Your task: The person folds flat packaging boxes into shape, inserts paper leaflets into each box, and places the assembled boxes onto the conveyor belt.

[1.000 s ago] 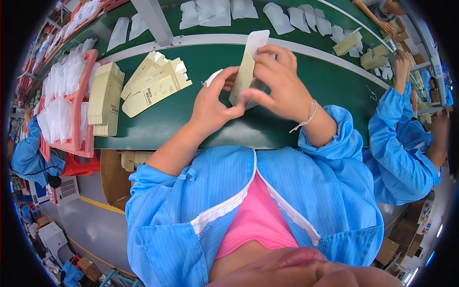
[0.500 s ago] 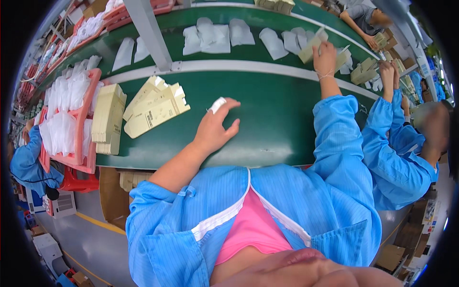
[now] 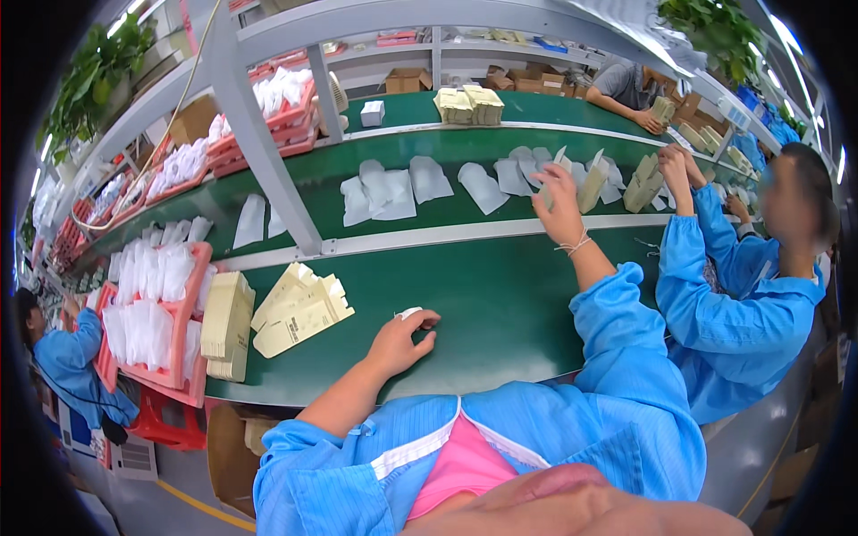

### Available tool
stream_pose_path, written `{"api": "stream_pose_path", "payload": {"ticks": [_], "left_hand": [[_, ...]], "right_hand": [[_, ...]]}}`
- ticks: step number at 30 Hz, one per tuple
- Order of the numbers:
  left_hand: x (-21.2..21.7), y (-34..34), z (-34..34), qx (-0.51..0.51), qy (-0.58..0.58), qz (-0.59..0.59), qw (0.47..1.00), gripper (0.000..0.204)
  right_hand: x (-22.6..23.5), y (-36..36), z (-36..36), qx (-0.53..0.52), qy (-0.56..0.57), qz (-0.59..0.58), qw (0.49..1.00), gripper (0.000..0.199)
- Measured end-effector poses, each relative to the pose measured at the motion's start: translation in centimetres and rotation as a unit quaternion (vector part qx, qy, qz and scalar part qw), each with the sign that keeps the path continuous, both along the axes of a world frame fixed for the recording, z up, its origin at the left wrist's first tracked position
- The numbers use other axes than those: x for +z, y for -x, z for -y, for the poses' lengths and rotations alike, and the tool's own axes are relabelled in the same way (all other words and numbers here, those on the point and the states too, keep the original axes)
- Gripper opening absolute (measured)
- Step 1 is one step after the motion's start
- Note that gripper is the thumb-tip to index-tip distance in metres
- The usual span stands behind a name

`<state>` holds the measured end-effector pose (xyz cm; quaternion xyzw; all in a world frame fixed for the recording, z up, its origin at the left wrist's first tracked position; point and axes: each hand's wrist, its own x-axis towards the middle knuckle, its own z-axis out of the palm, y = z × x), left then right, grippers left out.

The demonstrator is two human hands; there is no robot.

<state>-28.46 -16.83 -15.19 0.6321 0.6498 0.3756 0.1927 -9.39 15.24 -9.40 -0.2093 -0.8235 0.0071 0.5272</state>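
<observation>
My left hand (image 3: pixel 402 343) is over the green worktop (image 3: pixel 474 304), fingers loosely bent, thumb apart, white tape round one finger, and holds nothing. My right hand (image 3: pixel 561 207) reaches over the pale rail to the far green belt (image 3: pixel 304 183), fingers stretched and thumb apart. A cream carton (image 3: pixel 561 159) shows just past its fingertips, partly hidden by them; I see no grip on it. Beside that hand another cream carton (image 3: pixel 592 186) stands upright with its flap up. Left of my left hand, flat cream cartons (image 3: pixel 299 313) lie fanned out, next to a stack of flat cartons (image 3: pixel 228 317).
White pouches (image 3: pixel 432 179) lie along the belt. A pink tray (image 3: pixel 192 295) of white-wrapped items stands at the left. A grey post (image 3: pixel 268 134) rises at the rail. To my right a co-worker (image 3: pixel 742 295) in blue handles a carton (image 3: pixel 643 183). Cream bundles (image 3: pixel 469 105) sit farther back.
The view has tilted up, showing more of the far shelves. My right hand has shifted a little left, over the carton beside it. My left hand stays over the worktop, its fingers more bent.
</observation>
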Motion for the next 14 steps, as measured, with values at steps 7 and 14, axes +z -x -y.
{"api": "stream_pose_path", "payload": {"ticks": [7,14], "left_hand": [[0.0,-0.6,-1.0,0.01,0.024,-0.033,0.999,0.025],[-0.5,-0.6,-1.2,0.028,0.025,-0.072,0.997,0.025]], "right_hand": [[14.5,-4.9,3.4,0.039,-0.25,-0.074,0.965,0.029],[27.7,-12.4,-1.6,-0.091,-0.336,-0.233,0.908,0.017]]}}
